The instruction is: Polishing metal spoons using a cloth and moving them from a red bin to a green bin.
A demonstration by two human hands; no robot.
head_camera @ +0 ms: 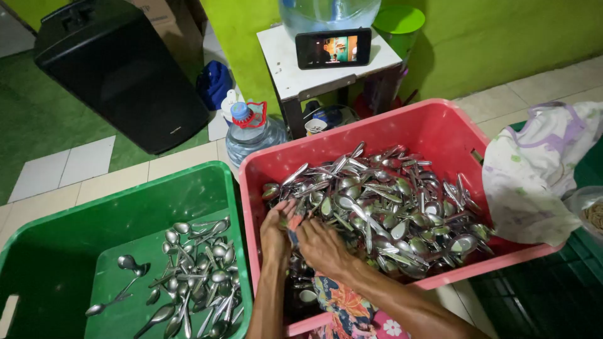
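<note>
Green tub (38, 251) at far left, a loose scatter of spoons (195, 276) on its floor. Left hand (276, 235) and right hand (321, 246) meet at the near-left corner of the pink tub (440, 122) — fingers curled together around something small; exactly what, cannot tell. The spoon heap (383, 210) lies up and right of both hands, handles pointing every way; right hand nearer.

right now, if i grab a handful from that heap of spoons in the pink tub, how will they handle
The spoons look like stiff polished metal, so probably slippery and apt to slide apart. They lie tangled crosswise, so a handful may drag neighbours along. The heap fills much of the pink tub, which is likely heavy to push.
</note>
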